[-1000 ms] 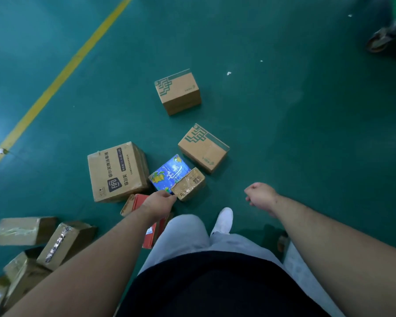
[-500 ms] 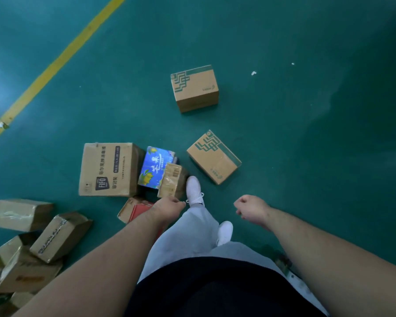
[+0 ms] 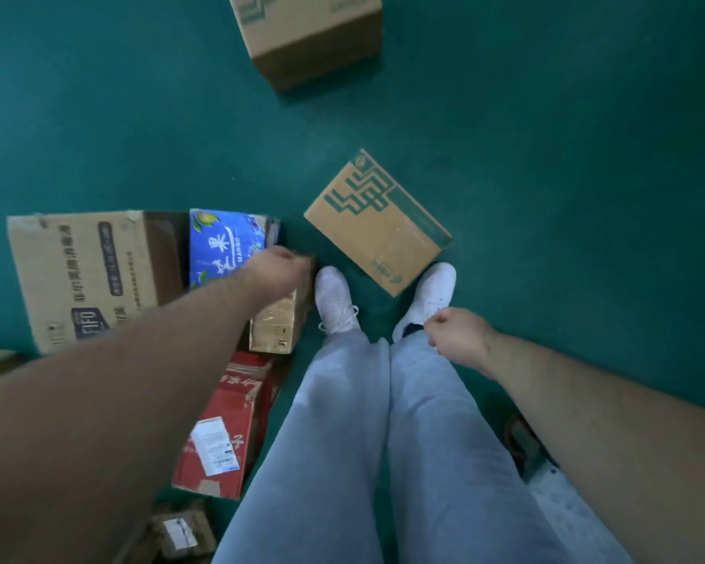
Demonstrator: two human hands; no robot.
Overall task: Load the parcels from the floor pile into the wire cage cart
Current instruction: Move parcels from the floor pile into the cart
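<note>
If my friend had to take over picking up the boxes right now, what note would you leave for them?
Left hand: on the far end of the small taped box; blur hides whether it grips.
Right hand: loosely curled, holding nothing.
Parcels: all on the green floor. The blue mango box and big brown box lie left of the taped one. The red box is nearer the person, the green-printed box to the right, and the far box beyond.
Done: nothing visible; the cart is out of view.
Left: lift every parcel into the cart.
</note>
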